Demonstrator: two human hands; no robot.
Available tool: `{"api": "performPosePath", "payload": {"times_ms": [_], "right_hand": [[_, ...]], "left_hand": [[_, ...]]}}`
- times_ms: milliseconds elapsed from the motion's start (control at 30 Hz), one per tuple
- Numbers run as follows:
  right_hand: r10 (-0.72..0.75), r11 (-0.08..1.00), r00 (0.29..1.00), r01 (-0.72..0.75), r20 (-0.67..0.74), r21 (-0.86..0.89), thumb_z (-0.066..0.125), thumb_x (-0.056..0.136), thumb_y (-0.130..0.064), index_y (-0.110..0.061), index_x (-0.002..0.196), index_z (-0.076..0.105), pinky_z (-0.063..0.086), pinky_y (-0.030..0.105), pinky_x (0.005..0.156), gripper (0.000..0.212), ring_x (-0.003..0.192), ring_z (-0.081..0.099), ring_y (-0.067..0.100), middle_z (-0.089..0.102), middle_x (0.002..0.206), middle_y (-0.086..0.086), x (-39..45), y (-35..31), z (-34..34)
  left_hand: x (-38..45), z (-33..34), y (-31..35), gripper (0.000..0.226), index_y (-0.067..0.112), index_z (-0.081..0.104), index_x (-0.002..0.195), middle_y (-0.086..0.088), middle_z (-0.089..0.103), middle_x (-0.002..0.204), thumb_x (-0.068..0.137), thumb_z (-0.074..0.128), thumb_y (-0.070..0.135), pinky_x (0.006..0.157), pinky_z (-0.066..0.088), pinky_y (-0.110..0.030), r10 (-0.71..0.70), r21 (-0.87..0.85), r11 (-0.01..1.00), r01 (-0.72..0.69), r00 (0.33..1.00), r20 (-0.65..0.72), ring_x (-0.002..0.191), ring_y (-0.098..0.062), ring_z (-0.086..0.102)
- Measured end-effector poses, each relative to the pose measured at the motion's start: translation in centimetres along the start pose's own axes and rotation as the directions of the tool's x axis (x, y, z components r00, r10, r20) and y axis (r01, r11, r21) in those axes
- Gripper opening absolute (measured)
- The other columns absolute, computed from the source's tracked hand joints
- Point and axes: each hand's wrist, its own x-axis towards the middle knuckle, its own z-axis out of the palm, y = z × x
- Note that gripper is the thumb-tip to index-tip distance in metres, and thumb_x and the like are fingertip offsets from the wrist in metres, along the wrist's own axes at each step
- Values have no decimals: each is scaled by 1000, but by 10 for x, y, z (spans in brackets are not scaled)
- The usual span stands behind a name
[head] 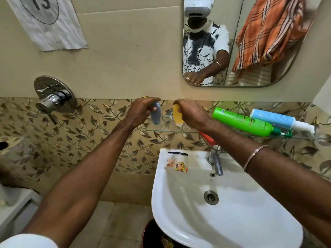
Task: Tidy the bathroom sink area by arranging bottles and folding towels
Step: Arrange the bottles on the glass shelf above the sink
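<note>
A home bathroom. A white wall-hung sink (188,221) with a chrome tap (216,161) fills the lower right of the frame, a mirror (250,42) hangs above it at upper right, and a glass shelf (170,128) between them carries toiletry bottles. A shower mixer valve (53,94) sits on the leaf-patterned tiled wall (89,140) at left.

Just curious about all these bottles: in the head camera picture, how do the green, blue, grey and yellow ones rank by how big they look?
1. green bottle, lying on the glass shelf
2. blue bottle, lying behind it, partly hidden
3. grey bottle and yellow bottle: alike, each partly covered by a hand, so unranked.
</note>
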Motion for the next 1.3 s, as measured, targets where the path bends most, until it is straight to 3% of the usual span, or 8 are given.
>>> {"api": "performPosePath", "payload": {"times_ms": [300, 667, 867, 967, 1067, 1167, 1233, 1300], "right_hand": [[113, 972, 993, -114, 16, 206, 50, 98, -5, -12, 130, 57, 53, 46, 89, 33, 107, 61, 36, 65, 121, 20, 27, -7, 7], [109, 941, 993, -114, 32, 319, 52, 100, -9, -15, 130, 58, 51, 38, 90, 32, 112, 59, 28, 63, 126, 14, 32, -8, 10], [104, 929, 993, -117, 57, 351, 52, 101, -9, -15, 131, 57, 52, 42, 95, 32, 116, 58, 28, 62, 130, 13, 32, -10, 9], [98, 927, 991, -123, 88, 356, 55, 100, -14, -18, 136, 54, 52, 44, 97, 36, 119, 58, 28, 61, 133, 13, 32, -9, 8], [119, 930, 987, -150, 113, 335, 61, 97, -29, -20, 144, 44, 51, 45, 100, 51, 122, 58, 30, 58, 138, 15, 30, -8, 5], [135, 916, 989, -146, 55, 374, 60, 98, -38, -15, 146, 43, 52, 43, 97, 56, 113, 64, 26, 64, 129, 17, 26, -3, -5], [148, 923, 989, -138, 0, 360, 56, 100, -38, -13, 143, 49, 53, 42, 95, 50, 109, 66, 24, 67, 126, 14, 23, 6, -15], [166, 935, 984, -139, -57, 327, 55, 101, -36, -12, 137, 57, 53, 41, 96, 43, 109, 67, 22, 68, 127, 12, 19, 16, -26]], "left_hand": [[5, 2, -3, 45, 12, 61, 131, -12, 70, 118, 87, 69, 2, 82, 46, -26, -13, -44, 999, 14, 1000, 23, 106, -27, 65], [6, 1, -6, 48, 14, 59, 134, -11, 69, 121, 88, 71, 6, 84, 46, -25, -7, -71, 997, 11, 999, 52, 108, -26, 65], [5, 0, -6, 50, 15, 56, 136, -12, 68, 123, 89, 70, 8, 86, 49, -30, -18, -88, 996, 25, 997, 72, 110, -27, 64], [5, 0, -7, 58, 17, 50, 142, -13, 67, 124, 88, 72, 11, 85, 48, -29, -27, -89, 995, 35, 996, 84, 111, -28, 63], [4, -3, -4, 86, 21, 31, 153, -15, 53, 144, 82, 79, 33, 98, 45, -35, -20, -133, 991, 33, 995, 99, 129, -30, 53], [1, -1, 11, 101, 15, 24, 155, -13, 35, 158, 78, 69, 64, 107, 36, -44, 62, -7, 998, -64, 992, -109, 141, -30, 38], [-2, 3, 27, 93, 10, 36, 150, -15, 42, 152, 82, 60, 69, 102, 38, -44, 196, 139, 977, -163, 942, -274, 136, -32, 43], [-4, 12, 45, 77, 12, 49, 141, -15, 51, 143, 87, 57, 66, 93, 43, -44, 320, 287, 932, -224, 880, -352, 126, -32, 50]]}}
